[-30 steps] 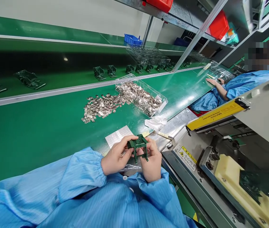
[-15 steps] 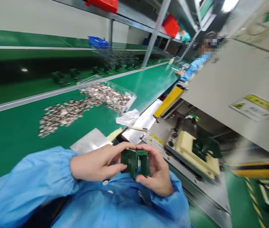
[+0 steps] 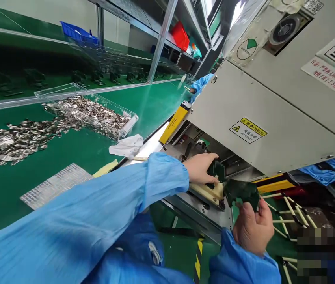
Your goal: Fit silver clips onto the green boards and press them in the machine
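Observation:
My left hand reaches across to the cream-coloured fixture block under the grey machine housing. Its fingers are closed on a dark green plastic part resting on the block. My right hand is lower and to the right, fingers curled around a second dark green plastic part, held just off the block's right end. Both arms wear blue sleeves.
A clear tray of small metal pieces lies on the green belt, with more pieces spilled to its left. A white cloth and a gridded sheet lie nearby. A yellow guard bar edges the machine. Another person's blue sleeve shows far off.
My view has swung right to the machine. Both hands held one green part near my chest; now the left hand is on a part at the fixture block and the right holds another.

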`<state>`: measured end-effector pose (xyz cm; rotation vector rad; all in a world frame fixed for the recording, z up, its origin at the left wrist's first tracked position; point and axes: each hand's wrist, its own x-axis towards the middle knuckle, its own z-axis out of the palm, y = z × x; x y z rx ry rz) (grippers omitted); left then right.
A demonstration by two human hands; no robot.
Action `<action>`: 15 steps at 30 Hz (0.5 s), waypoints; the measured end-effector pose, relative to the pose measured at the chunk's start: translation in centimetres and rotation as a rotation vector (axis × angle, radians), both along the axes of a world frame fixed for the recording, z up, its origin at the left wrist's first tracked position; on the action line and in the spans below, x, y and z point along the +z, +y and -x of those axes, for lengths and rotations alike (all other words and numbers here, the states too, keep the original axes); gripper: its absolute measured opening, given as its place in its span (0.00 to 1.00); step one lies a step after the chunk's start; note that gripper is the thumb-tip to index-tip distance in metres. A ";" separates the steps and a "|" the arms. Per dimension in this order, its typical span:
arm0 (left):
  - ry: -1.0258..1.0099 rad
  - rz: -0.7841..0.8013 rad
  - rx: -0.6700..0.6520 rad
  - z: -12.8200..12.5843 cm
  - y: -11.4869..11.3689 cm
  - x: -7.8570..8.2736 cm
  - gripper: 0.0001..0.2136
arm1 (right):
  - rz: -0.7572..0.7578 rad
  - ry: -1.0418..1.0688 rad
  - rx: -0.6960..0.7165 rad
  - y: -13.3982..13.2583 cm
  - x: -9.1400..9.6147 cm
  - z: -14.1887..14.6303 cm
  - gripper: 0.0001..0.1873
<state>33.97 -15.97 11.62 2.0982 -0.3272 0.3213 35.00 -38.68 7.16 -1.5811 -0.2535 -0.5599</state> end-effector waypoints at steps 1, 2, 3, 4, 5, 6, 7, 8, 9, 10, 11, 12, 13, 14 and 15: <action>-0.005 0.073 0.040 0.9 0.6 0.2 0.37 | 0.056 0.000 0.032 0.3 0.4 -0.6 0.34; -0.006 0.147 0.074 2.1 1.4 0.4 0.37 | 0.127 0.007 0.076 0.8 0.8 -1.1 0.35; 0.006 0.213 0.099 3.7 2.5 0.5 0.36 | 0.219 0.020 0.130 1.3 1.2 -1.7 0.35; 0.036 0.263 0.107 5.6 3.6 0.5 0.34 | 0.320 0.035 0.191 1.8 1.7 -2.3 0.34; 0.080 0.295 0.101 7.6 4.8 0.3 0.31 | 0.416 0.043 0.258 2.3 2.1 -2.9 0.33; 0.137 0.315 0.097 9.7 6.0 -0.1 0.29 | 0.498 0.046 0.324 2.8 2.4 -3.5 0.32; 0.209 0.330 0.096 11.7 7.1 -0.8 0.27 | 0.558 0.043 0.381 3.2 2.7 -4.0 0.31; 0.269 0.344 0.120 13.6 8.0 -1.6 0.26 | 0.596 0.039 0.427 3.5 2.8 -4.5 0.30; 0.315 0.354 0.163 15.1 8.7 -2.6 0.25 | 0.615 0.040 0.467 3.8 2.8 -4.9 0.30; 0.349 0.360 0.212 16.4 9.2 -3.7 0.25 | 0.620 0.045 0.497 4.0 2.7 -5.2 0.31; 0.372 0.363 0.262 17.3 9.6 -4.9 0.25 | 0.621 0.051 0.515 4.2 2.6 -5.3 0.31; 0.386 0.365 0.304 17.8 9.8 -6.0 0.25 | 0.628 0.047 0.513 4.2 2.5 -5.3 0.32; 0.397 0.364 0.332 17.9 9.9 -7.1 0.26 | 0.648 0.028 0.486 4.0 2.3 -5.1 0.34; 0.406 0.360 0.342 17.8 9.9 -7.9 0.27 | 0.679 -0.004 0.430 3.6 2.1 -4.7 0.35; 0.417 0.350 0.333 17.5 10.0 -8.6 0.28 | 0.712 -0.046 0.341 2.9 1.8 -4.1 0.37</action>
